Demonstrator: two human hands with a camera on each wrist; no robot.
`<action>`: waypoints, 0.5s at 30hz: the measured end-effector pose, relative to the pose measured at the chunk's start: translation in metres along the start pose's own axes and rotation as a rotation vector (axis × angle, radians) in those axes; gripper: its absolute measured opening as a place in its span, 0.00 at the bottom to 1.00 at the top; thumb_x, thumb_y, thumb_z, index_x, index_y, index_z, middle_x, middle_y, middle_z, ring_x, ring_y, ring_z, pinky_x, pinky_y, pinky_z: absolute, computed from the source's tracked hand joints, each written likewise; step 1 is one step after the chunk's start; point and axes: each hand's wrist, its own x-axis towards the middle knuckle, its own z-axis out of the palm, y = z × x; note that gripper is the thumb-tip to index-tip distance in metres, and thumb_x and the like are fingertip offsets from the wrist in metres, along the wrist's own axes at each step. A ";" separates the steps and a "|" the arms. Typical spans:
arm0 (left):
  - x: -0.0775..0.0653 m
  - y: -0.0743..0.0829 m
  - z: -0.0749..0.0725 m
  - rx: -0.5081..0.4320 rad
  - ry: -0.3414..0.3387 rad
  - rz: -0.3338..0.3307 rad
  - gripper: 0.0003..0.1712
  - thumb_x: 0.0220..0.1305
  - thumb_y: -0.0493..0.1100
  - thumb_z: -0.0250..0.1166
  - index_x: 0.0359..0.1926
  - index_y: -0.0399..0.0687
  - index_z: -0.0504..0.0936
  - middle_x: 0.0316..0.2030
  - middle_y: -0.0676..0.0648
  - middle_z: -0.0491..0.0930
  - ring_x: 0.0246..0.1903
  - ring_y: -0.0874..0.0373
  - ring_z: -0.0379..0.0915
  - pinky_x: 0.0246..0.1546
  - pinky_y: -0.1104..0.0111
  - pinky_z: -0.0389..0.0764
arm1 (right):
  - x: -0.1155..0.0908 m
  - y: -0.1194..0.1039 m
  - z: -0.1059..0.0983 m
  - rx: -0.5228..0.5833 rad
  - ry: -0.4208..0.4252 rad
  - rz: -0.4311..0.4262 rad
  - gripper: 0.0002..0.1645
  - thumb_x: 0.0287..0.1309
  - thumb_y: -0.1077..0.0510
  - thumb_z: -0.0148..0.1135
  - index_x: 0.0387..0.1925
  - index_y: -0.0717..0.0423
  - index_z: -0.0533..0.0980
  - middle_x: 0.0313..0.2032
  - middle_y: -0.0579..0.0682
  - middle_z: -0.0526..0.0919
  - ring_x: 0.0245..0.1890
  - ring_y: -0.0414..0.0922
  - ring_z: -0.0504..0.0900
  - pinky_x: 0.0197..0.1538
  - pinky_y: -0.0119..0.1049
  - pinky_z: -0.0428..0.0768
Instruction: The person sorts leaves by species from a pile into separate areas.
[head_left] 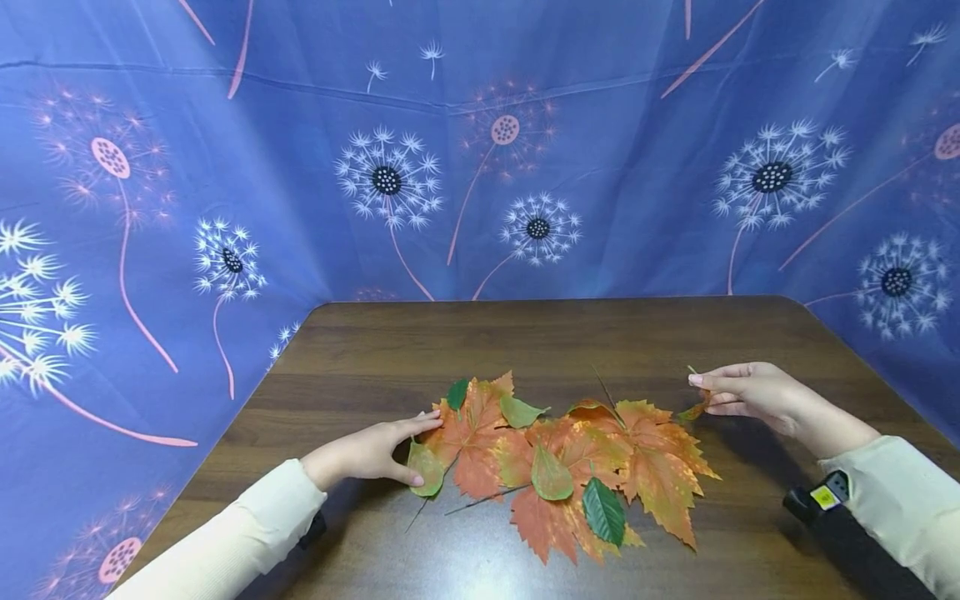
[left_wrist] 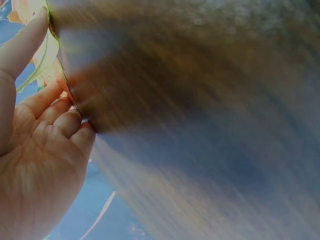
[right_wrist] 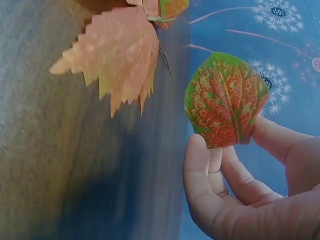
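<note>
Cream left sleeve [head_left: 247, 521] is lying nearest. Left hand [head_left: 371, 450] is resting with fingers extended against overlapping orange maple leaves [head_left: 480, 433], its thumb touching a yellow-green oval leaf [head_left: 427, 468]; dragging either risks disturbing the others. Right hand [head_left: 757, 398] is pinching a red-and-green leaf [right_wrist: 225, 100] above the wooden table [head_left: 600, 329]; slackening risks dropping it. Counting: hands, two; maple leaves, at least three, overlap obscuring the total; dark-green leaves [head_left: 603, 512], two; pinched leaf, one.
</note>
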 end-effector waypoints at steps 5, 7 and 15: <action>0.000 -0.001 0.001 -0.023 -0.008 -0.008 0.49 0.57 0.48 0.71 0.75 0.48 0.56 0.75 0.37 0.48 0.74 0.42 0.44 0.69 0.42 0.54 | 0.006 -0.001 -0.006 0.007 0.009 -0.001 0.34 0.68 0.49 0.57 0.59 0.76 0.69 0.41 0.37 0.82 0.38 0.37 0.84 0.49 0.38 0.83; 0.000 -0.002 0.002 -0.033 -0.014 -0.012 0.49 0.58 0.49 0.71 0.75 0.49 0.56 0.75 0.38 0.47 0.75 0.42 0.43 0.69 0.42 0.54 | 0.009 0.000 -0.007 0.004 0.013 0.002 0.35 0.68 0.48 0.57 0.60 0.77 0.67 0.40 0.35 0.82 0.38 0.36 0.84 0.50 0.38 0.83; 0.000 -0.003 -0.001 -0.029 -0.010 -0.009 0.48 0.58 0.49 0.71 0.75 0.49 0.56 0.75 0.38 0.47 0.75 0.43 0.43 0.69 0.42 0.54 | 0.030 -0.001 -0.012 -0.014 0.043 0.026 0.46 0.67 0.43 0.55 0.67 0.79 0.57 0.62 0.62 0.71 0.38 0.29 0.78 0.54 0.39 0.81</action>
